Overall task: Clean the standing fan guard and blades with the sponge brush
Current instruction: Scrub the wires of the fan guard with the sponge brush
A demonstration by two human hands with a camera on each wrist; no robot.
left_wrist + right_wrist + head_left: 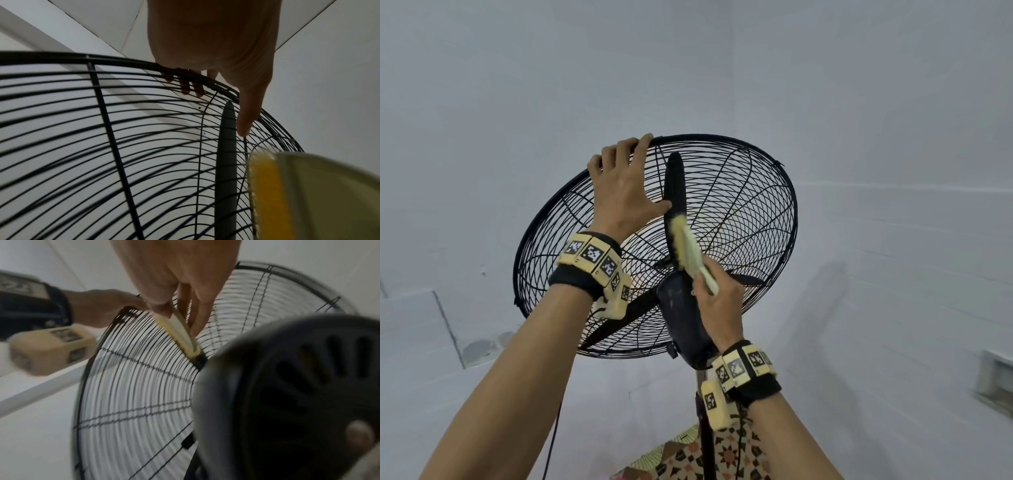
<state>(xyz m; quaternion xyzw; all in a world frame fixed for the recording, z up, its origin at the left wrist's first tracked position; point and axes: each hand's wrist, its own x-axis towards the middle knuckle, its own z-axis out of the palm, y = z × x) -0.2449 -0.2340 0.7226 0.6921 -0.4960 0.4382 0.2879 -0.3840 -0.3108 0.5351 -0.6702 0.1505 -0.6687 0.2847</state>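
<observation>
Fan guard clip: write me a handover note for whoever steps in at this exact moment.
Left hand: fingers hooked over the top rim of the fan guard, steadying it.
Right hand: grips the sponge brush, which is laid on the rear guard wires above the motor housing, beside the upright blade.
Done: cannot tell how much is already wiped.
Left: presumably the remaining guard and the blades.

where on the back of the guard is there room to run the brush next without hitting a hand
Free: the guard right of the upright blade, out to the rim. Crowded: upper left, where the left hand grips the rim, and the center by the motor housing, where the right hand holds the brush.
</observation>
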